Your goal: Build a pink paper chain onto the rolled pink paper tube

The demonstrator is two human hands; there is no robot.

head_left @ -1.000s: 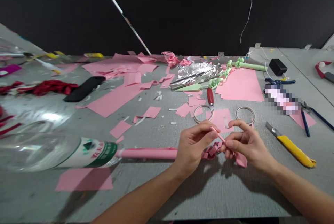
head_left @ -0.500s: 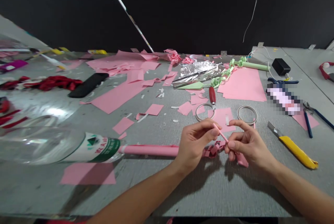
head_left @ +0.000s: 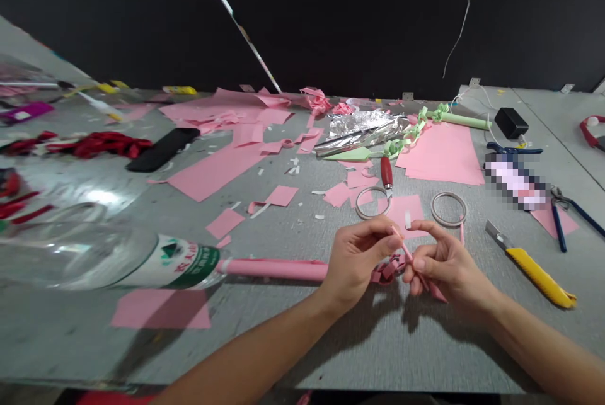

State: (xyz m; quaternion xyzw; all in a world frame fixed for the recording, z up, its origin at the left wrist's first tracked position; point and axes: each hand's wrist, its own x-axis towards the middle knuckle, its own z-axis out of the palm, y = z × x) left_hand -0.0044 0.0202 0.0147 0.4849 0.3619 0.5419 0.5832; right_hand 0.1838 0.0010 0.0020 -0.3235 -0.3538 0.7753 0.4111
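Note:
Between my two hands is a thin rolled pink paper stick (head_left: 403, 244), slanting down to the right. My left hand (head_left: 362, 254) pinches its upper end between thumb and fingers. Lower down, my right hand (head_left: 439, 260) closes thumb and fingers on the same stick, with its index finger raised. A small white strip of tape (head_left: 408, 220) clings to that fingertip. Under the hands lies a curled pink paper chain (head_left: 388, 269), partly hidden. It runs on from a pink paper tube (head_left: 276, 268), whose far left end meets a large clear plastic bottle (head_left: 142, 260).
A yellow utility knife (head_left: 539, 276) lies right of my right hand, with blue-handled pliers (head_left: 558, 222) beyond. Two metal rings (head_left: 449, 210) and a red-handled tool (head_left: 386, 173) sit ahead. Pink sheets (head_left: 439, 156), crumpled foil (head_left: 366, 125) and a green paper chain (head_left: 411, 134) lie farther back.
The pink stick has tipped a little steeper, and my hands have come slightly closer together. The whole view has shifted slightly.

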